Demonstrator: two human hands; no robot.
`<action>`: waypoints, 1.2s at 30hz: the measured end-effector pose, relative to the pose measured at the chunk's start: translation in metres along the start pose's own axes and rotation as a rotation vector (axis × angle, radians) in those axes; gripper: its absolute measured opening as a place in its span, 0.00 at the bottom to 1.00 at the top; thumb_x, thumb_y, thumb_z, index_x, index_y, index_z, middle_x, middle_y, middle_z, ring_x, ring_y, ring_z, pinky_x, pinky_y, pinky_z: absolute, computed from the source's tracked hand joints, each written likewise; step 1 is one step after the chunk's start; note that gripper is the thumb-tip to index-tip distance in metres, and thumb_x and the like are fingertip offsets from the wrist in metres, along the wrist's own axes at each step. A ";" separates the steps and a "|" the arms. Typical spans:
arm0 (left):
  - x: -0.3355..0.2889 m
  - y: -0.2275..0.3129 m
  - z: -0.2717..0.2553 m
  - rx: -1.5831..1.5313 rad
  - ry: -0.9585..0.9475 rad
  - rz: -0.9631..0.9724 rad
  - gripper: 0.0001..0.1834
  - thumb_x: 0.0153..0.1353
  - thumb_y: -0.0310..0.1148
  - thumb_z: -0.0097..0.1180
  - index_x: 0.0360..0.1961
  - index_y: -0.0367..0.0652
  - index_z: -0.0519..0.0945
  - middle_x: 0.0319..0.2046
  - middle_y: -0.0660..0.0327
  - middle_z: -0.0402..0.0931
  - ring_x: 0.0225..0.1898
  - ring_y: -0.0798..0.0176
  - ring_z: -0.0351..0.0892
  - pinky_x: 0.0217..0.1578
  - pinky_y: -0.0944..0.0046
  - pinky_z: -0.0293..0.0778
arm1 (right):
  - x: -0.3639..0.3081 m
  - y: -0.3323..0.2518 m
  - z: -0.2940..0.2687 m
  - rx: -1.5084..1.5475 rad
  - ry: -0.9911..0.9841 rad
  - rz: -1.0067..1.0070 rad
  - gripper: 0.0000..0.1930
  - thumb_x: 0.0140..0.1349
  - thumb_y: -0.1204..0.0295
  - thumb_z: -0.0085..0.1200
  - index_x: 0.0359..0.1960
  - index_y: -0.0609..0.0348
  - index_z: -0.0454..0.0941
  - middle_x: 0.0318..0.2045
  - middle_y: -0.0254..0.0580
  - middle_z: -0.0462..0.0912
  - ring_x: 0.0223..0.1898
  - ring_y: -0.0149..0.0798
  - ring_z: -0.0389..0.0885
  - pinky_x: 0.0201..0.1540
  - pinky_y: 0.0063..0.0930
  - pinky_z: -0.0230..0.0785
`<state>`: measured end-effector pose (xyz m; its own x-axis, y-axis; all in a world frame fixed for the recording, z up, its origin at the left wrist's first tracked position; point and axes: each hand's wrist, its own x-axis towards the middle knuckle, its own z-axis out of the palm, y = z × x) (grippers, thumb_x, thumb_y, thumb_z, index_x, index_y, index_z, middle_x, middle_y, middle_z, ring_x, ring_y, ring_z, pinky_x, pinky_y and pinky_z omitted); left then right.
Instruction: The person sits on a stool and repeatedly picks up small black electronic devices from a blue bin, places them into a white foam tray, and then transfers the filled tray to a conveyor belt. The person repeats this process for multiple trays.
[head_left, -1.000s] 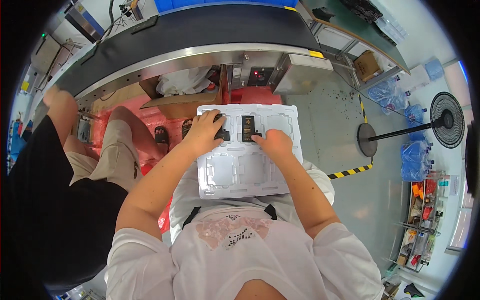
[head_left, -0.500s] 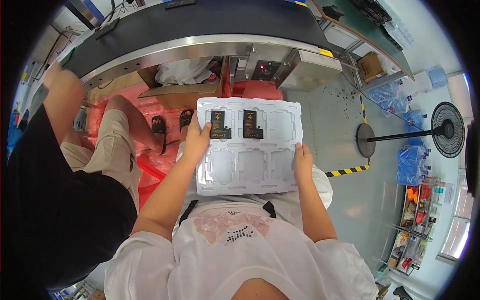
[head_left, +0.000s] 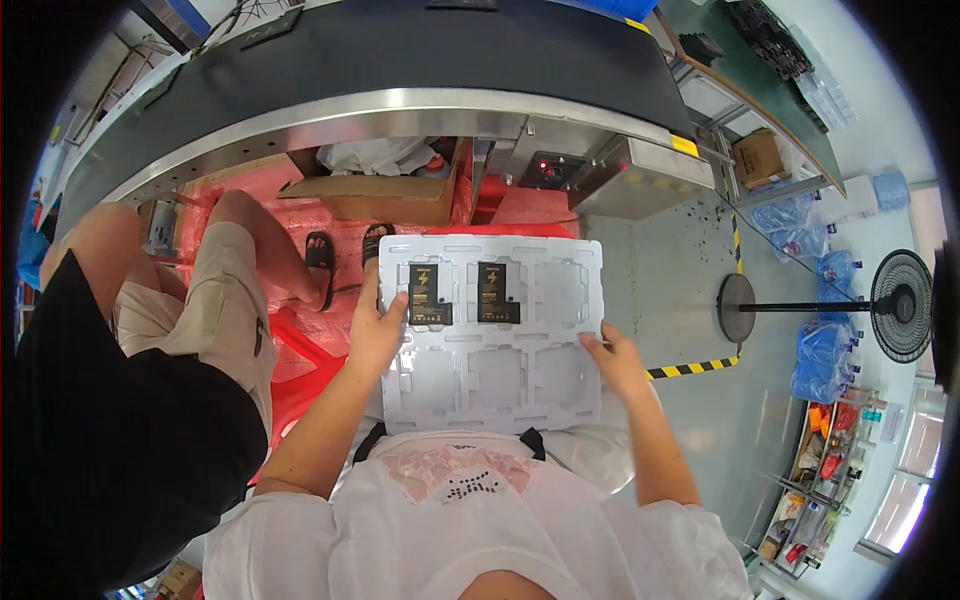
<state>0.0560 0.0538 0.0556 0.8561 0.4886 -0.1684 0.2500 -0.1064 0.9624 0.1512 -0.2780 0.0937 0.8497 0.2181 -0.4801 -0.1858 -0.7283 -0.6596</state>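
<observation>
A white plastic tray (head_left: 505,333) with molded compartments rests level over my lap. Two flat black batteries (head_left: 430,295) with gold markings lie side by side in its far row, in the left and middle compartments. The far right compartment and the near row hold nothing. My left hand (head_left: 378,325) grips the tray's left edge, thumb on top close to the left battery and fingers mostly hidden beneath. At the right edge, my right hand (head_left: 617,358) has its thumb and forefinger apart, the thumb over the rim; it does not appear to be gripping firmly.
Ahead runs a dark conveyor belt (head_left: 400,60) with a metal edge; a cardboard box (head_left: 385,198) and a metal control box (head_left: 645,180) sit beneath it. A co-worker in black (head_left: 130,430) sits close on my left. A standing fan (head_left: 900,305) is at right.
The tray has come nearer my body and slightly left in view, both batteries still in it. My right hand's fingers have loosened and spread at the edge. The co-worker's arm has lowered.
</observation>
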 end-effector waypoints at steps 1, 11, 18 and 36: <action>0.001 0.008 -0.001 0.017 -0.005 -0.056 0.27 0.58 0.26 0.52 0.59 0.31 0.62 0.55 0.45 0.65 0.60 0.51 0.63 0.61 0.60 0.56 | 0.006 -0.020 -0.026 -0.264 -0.185 -0.004 0.23 0.59 0.60 0.54 0.49 0.66 0.75 0.41 0.58 0.80 0.42 0.51 0.79 0.46 0.37 0.69; 0.132 0.196 -0.028 0.364 0.503 1.019 0.15 0.62 0.31 0.53 0.49 0.41 0.76 0.47 0.59 0.74 0.46 0.65 0.74 0.44 0.66 0.71 | 0.104 -0.317 -0.118 -0.563 0.268 -0.892 0.12 0.54 0.68 0.52 0.36 0.62 0.77 0.34 0.47 0.74 0.37 0.41 0.72 0.43 0.31 0.65; 0.236 0.262 -0.006 1.165 0.733 0.351 0.39 0.50 0.57 0.60 0.55 0.37 0.70 0.54 0.45 0.69 0.55 0.47 0.69 0.53 0.51 0.66 | 0.302 -0.322 -0.143 -1.088 0.607 -0.830 0.22 0.51 0.74 0.50 0.51 0.60 0.75 0.46 0.56 0.78 0.49 0.53 0.77 0.52 0.37 0.69; 0.052 0.155 -0.009 0.617 0.023 1.113 0.45 0.39 0.39 0.71 0.61 0.40 0.66 0.54 0.51 0.68 0.55 0.49 0.66 0.53 0.53 0.63 | 0.029 -0.153 -0.057 -0.325 0.385 -0.551 0.19 0.59 0.60 0.54 0.23 0.67 0.69 0.19 0.53 0.69 0.22 0.47 0.66 0.28 0.37 0.60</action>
<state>0.1354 0.0710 0.1983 0.7315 -0.1089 0.6731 -0.4221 -0.8475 0.3217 0.2328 -0.1967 0.2137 0.9015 0.4073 0.1464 0.4212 -0.7479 -0.5131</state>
